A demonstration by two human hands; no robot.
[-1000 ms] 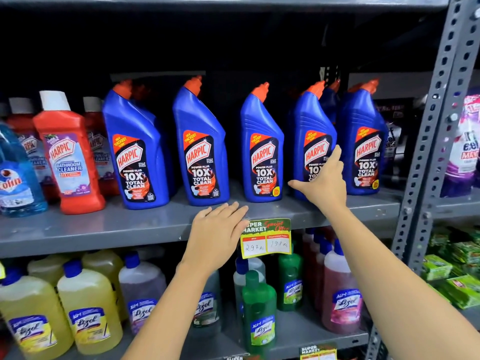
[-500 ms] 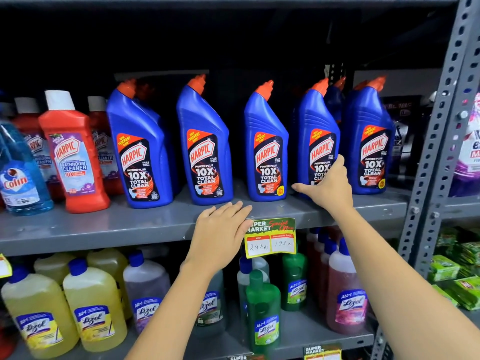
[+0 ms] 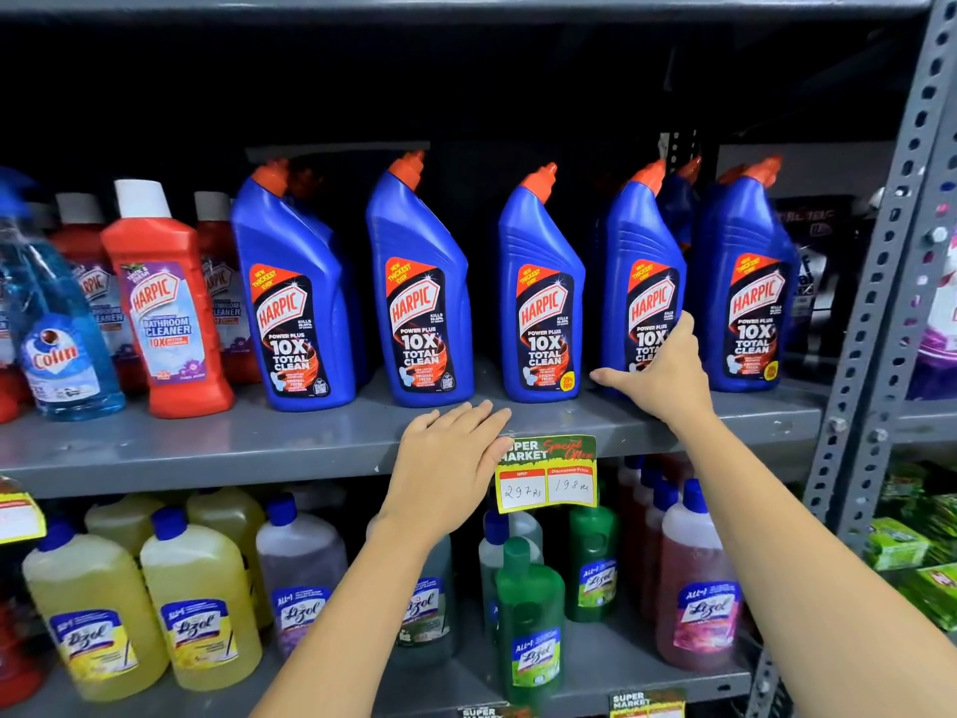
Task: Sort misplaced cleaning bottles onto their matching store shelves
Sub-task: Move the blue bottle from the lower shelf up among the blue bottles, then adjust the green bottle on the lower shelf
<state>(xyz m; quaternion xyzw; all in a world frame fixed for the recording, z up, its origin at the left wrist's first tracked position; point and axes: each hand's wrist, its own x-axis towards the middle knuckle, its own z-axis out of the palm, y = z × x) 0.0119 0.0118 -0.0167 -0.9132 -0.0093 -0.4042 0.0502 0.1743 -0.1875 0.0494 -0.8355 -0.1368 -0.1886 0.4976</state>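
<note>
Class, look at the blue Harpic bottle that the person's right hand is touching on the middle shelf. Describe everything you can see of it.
The blue Harpic bottle is glossy plastic with an angled neck and an orange cap, standing upright, fourth from the left in the front row on the grey middle shelf. Its dark label reads Harpic, Power Plus, 10X Total Clean. The right hand is spread against its lower front, covering part of the label; its fingers lie along the bottle's right edge. More blue bottles stand behind and beside it.
</note>
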